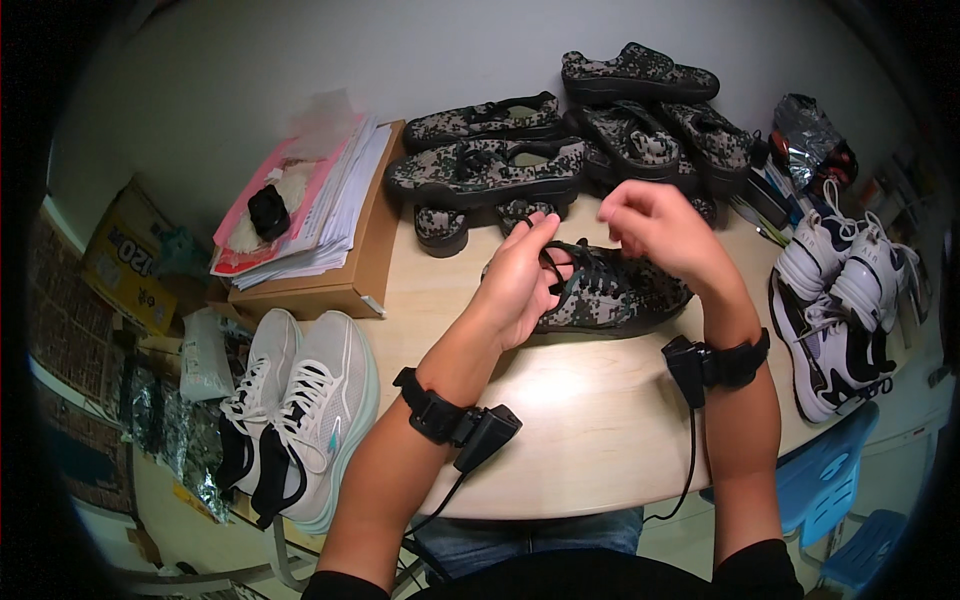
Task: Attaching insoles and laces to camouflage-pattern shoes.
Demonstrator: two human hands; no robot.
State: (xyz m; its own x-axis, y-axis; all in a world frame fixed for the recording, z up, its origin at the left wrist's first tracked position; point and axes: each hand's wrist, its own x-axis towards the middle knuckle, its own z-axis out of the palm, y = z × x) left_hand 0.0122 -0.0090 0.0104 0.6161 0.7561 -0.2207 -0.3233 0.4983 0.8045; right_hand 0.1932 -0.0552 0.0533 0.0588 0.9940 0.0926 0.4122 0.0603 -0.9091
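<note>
A camouflage shoe [610,300] with a black sole and dark laces lies on the table in front of me, toe to the right. My left hand [522,285] is at the shoe's opening end, fingers curled, with a dark shoelace [547,262] running across them. Above the laced part, my right hand [650,222] is raised with its fingers bent inward and pressed together. Whether a lace end sits in the right fingertips is too small to make out. Both wrists carry black strapped devices.
More camouflage shoes [485,170] are piled along the wall. A cardboard box [375,240] with papers [340,225] stands at the left. White sneakers [325,400] sit at the left edge, other white sneakers [825,345] at the right. A blue chair [830,480] is below right.
</note>
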